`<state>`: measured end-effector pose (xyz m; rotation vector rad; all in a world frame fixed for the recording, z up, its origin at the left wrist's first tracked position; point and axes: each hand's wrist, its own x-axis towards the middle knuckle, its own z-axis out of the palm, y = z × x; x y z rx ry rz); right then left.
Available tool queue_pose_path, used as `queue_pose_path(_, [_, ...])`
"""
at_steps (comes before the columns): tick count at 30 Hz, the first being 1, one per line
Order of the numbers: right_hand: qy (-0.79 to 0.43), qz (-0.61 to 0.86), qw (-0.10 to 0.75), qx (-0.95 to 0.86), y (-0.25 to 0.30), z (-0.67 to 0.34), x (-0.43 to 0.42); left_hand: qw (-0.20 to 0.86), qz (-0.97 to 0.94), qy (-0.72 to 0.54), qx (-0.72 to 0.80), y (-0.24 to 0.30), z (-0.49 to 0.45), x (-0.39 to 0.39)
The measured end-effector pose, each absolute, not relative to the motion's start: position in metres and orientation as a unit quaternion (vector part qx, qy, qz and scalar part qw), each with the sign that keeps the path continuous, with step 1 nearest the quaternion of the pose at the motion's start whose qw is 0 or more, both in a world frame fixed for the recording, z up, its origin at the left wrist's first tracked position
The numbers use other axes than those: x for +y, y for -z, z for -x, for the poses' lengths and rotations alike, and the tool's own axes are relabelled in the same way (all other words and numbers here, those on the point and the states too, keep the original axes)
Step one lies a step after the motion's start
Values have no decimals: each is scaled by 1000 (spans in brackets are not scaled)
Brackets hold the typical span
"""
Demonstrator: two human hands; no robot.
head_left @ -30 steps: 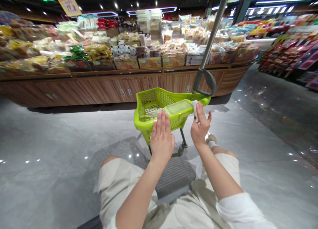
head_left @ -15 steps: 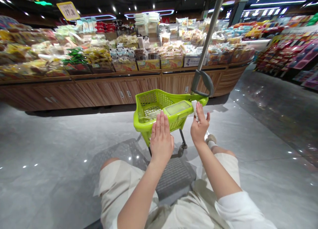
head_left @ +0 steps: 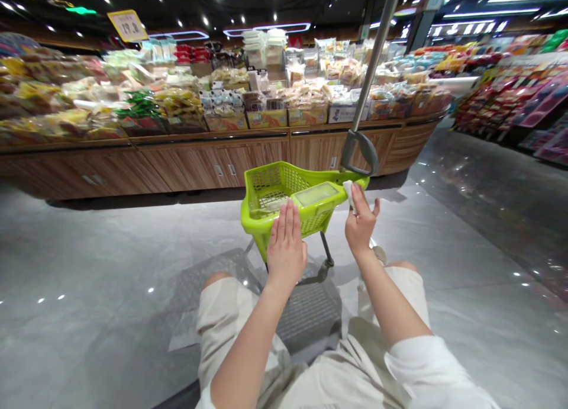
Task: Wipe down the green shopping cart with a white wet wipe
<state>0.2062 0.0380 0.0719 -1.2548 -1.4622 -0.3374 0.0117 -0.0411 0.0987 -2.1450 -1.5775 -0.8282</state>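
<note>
A lime-green shopping cart (head_left: pixel 266 187) stands just ahead of me on the grey floor. My left hand (head_left: pixel 286 246) lies flat with fingers stretched out and together, its tips on the cart's near rim beside a green panel (head_left: pixel 317 193). My right hand (head_left: pixel 361 222) pinches a small white wipe (head_left: pixel 348 191) against the cart's right corner. A grey pole with a looped handle (head_left: pixel 360 148) rises from that corner.
A long wooden display counter (head_left: pixel 213 160) piled with packaged snacks runs across the aisle behind the cart. A yellow price sign (head_left: pixel 128 25) hangs above it. More shelves (head_left: pixel 510 101) line the right side. Glossy floor spreads left and right.
The cart and both hands have shifted slightly forward toward the counter; my legs have stepped. The hands keep the same hold on the cart rim and the wipe.
</note>
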Motion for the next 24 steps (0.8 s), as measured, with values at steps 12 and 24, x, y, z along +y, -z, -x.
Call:
queue_pose_path(12, [184,397,452,-777,-80,-136,2,179,741,308,-569,-96,0,-28])
queue_pose_path(24, [148,418,505,-741,-78,-140,16,175,750,305,-560,-99,9,-28])
